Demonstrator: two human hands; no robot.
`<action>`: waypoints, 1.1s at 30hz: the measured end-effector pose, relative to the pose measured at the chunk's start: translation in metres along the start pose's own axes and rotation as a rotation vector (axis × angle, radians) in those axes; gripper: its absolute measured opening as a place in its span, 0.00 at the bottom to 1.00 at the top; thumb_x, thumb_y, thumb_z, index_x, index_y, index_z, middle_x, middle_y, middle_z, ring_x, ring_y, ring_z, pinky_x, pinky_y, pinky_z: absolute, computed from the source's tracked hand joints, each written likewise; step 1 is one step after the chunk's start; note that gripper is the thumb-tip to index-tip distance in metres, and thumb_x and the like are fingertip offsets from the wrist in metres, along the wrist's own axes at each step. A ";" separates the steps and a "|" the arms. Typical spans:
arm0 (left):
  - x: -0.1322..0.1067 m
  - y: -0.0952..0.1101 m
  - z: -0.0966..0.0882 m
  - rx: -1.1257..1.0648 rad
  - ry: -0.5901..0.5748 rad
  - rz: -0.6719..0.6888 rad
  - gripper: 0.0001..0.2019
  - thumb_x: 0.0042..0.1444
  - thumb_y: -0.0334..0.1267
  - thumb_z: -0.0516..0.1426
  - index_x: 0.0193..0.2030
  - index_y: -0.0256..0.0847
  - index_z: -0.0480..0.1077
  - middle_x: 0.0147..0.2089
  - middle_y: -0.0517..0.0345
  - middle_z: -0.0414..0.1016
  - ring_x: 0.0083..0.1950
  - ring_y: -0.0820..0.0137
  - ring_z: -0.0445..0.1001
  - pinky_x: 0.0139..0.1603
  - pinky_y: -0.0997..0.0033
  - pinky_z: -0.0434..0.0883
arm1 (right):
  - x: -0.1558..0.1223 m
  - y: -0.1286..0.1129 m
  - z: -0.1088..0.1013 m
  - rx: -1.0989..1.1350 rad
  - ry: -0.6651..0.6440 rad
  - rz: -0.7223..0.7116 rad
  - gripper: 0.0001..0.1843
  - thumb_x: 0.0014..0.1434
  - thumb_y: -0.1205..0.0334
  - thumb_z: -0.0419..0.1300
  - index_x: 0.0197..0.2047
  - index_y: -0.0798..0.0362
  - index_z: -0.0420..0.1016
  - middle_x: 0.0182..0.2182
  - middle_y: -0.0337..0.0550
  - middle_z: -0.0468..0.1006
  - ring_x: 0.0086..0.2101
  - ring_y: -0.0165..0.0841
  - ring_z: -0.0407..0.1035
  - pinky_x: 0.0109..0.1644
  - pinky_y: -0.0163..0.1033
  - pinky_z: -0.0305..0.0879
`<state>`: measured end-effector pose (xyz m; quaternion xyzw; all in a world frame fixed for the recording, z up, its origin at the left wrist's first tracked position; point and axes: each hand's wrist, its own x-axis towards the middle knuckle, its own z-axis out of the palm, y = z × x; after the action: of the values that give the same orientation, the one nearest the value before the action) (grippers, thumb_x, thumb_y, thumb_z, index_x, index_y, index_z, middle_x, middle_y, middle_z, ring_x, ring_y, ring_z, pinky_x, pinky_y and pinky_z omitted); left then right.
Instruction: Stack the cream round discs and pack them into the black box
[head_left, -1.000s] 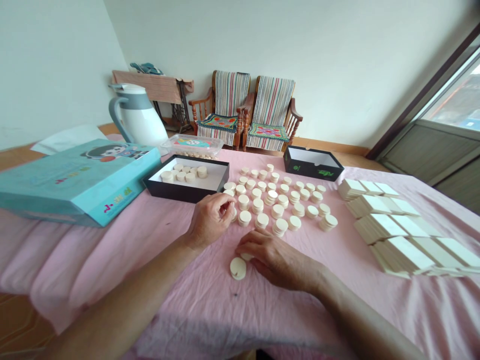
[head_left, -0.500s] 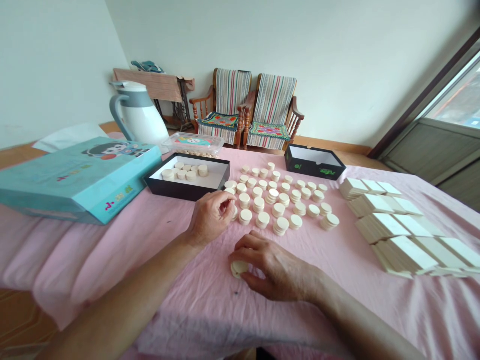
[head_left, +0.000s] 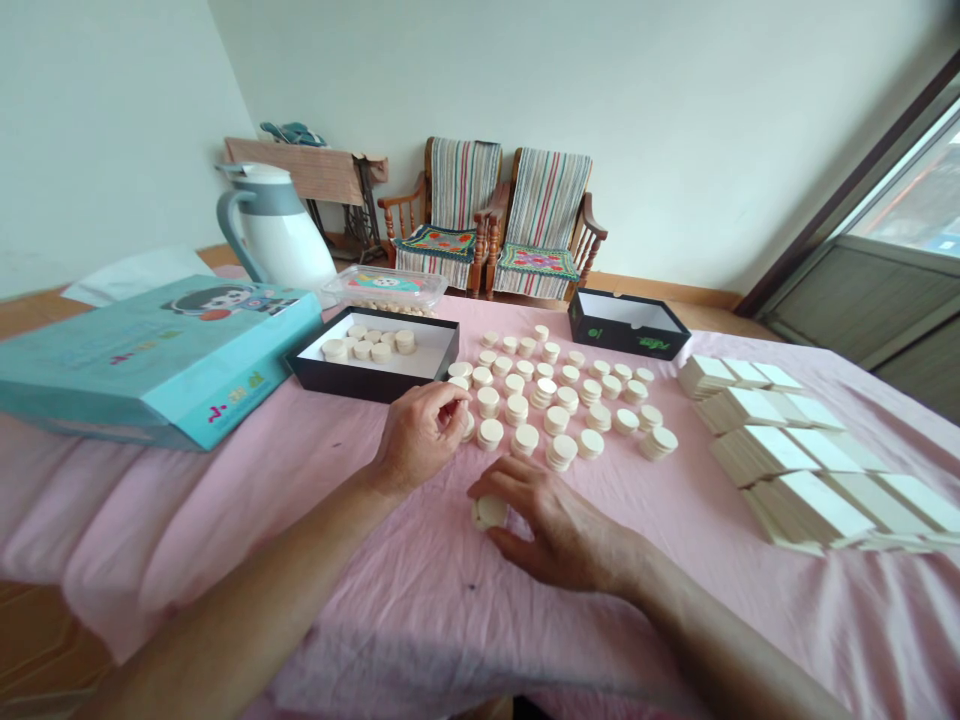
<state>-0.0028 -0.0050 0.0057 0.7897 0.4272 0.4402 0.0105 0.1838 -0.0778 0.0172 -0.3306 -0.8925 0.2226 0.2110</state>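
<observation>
On the pink cloth (head_left: 315, 470), L to R: teal box (head_left: 161, 355), black tray (head_left: 375, 375) w/ a few discs, then your left hand (head_left: 420, 440), fingers curled at the near edge of the disc rows (head_left: 559, 400); can't tell if it grips one. Your right hand (head_left: 551, 515) pinches a small disc stack (head_left: 489, 511), just off the cloth's centre. Discs look light, stiff, smooth; take by the rims. Cards (head_left: 787, 450) far R.

Two striped armchairs (head_left: 508, 225) against a white wall (head_left: 675, 120).
</observation>
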 end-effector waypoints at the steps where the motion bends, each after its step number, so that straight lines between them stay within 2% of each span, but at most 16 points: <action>1: 0.000 0.000 0.000 0.004 0.000 0.003 0.05 0.56 0.32 0.54 0.34 0.38 0.72 0.32 0.58 0.77 0.33 0.70 0.73 0.37 0.72 0.67 | 0.000 0.003 0.001 -0.032 0.066 0.045 0.15 0.53 0.72 0.56 0.45 0.53 0.68 0.40 0.45 0.71 0.41 0.36 0.65 0.44 0.42 0.63; 3: 0.000 -0.001 0.000 0.005 -0.004 0.006 0.05 0.57 0.32 0.54 0.34 0.39 0.72 0.32 0.58 0.77 0.33 0.70 0.73 0.37 0.72 0.67 | -0.001 0.009 0.004 -0.089 0.144 0.117 0.15 0.53 0.73 0.55 0.45 0.54 0.68 0.40 0.46 0.71 0.41 0.37 0.64 0.43 0.42 0.63; 6: 0.000 0.000 0.000 0.000 -0.004 0.010 0.05 0.57 0.32 0.54 0.35 0.39 0.71 0.33 0.58 0.77 0.33 0.70 0.73 0.37 0.72 0.67 | -0.002 0.015 0.007 -0.121 0.151 0.159 0.14 0.53 0.74 0.55 0.44 0.55 0.69 0.38 0.46 0.70 0.40 0.36 0.64 0.42 0.42 0.63; 12: 0.000 0.000 -0.001 -0.002 0.000 0.011 0.05 0.57 0.32 0.54 0.34 0.38 0.72 0.33 0.58 0.77 0.33 0.70 0.74 0.37 0.72 0.67 | -0.002 0.013 0.010 -0.087 0.190 0.146 0.13 0.54 0.72 0.58 0.44 0.53 0.69 0.38 0.44 0.71 0.39 0.35 0.64 0.41 0.40 0.63; 17: 0.000 0.001 -0.002 -0.010 -0.004 0.001 0.05 0.57 0.32 0.54 0.34 0.38 0.72 0.33 0.58 0.77 0.33 0.71 0.73 0.37 0.72 0.67 | -0.004 0.011 0.000 -0.049 0.216 0.132 0.15 0.53 0.73 0.58 0.44 0.51 0.70 0.39 0.42 0.71 0.39 0.34 0.65 0.40 0.39 0.62; 21: 0.000 0.001 -0.001 -0.008 -0.006 0.004 0.05 0.57 0.32 0.54 0.35 0.38 0.72 0.33 0.58 0.77 0.32 0.71 0.73 0.37 0.72 0.67 | -0.006 0.012 -0.009 -0.065 0.307 0.191 0.11 0.54 0.69 0.61 0.41 0.52 0.70 0.37 0.42 0.70 0.37 0.33 0.65 0.40 0.40 0.62; 25: 0.000 0.001 -0.001 -0.004 -0.001 0.012 0.05 0.57 0.32 0.54 0.34 0.39 0.72 0.32 0.59 0.77 0.32 0.71 0.73 0.37 0.72 0.67 | -0.005 0.009 -0.002 -0.094 0.227 0.196 0.09 0.55 0.65 0.62 0.40 0.52 0.70 0.36 0.42 0.70 0.36 0.34 0.65 0.38 0.40 0.62; 29: 0.000 0.000 -0.001 -0.001 0.009 0.010 0.05 0.56 0.32 0.54 0.34 0.39 0.72 0.32 0.58 0.77 0.32 0.71 0.73 0.37 0.72 0.67 | -0.001 0.007 0.009 -0.174 0.128 0.166 0.07 0.55 0.65 0.60 0.39 0.53 0.70 0.36 0.44 0.71 0.38 0.35 0.65 0.38 0.40 0.62; 33: 0.000 0.000 -0.001 -0.006 0.002 0.011 0.05 0.57 0.32 0.54 0.34 0.39 0.72 0.32 0.58 0.77 0.32 0.71 0.73 0.37 0.72 0.67 | 0.001 0.007 0.012 -0.203 0.093 0.176 0.08 0.54 0.63 0.61 0.39 0.53 0.70 0.37 0.45 0.71 0.39 0.36 0.65 0.40 0.41 0.62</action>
<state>-0.0035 -0.0051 0.0059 0.7917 0.4215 0.4422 0.0098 0.1805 -0.0758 0.0040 -0.4373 -0.8673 0.1330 0.1973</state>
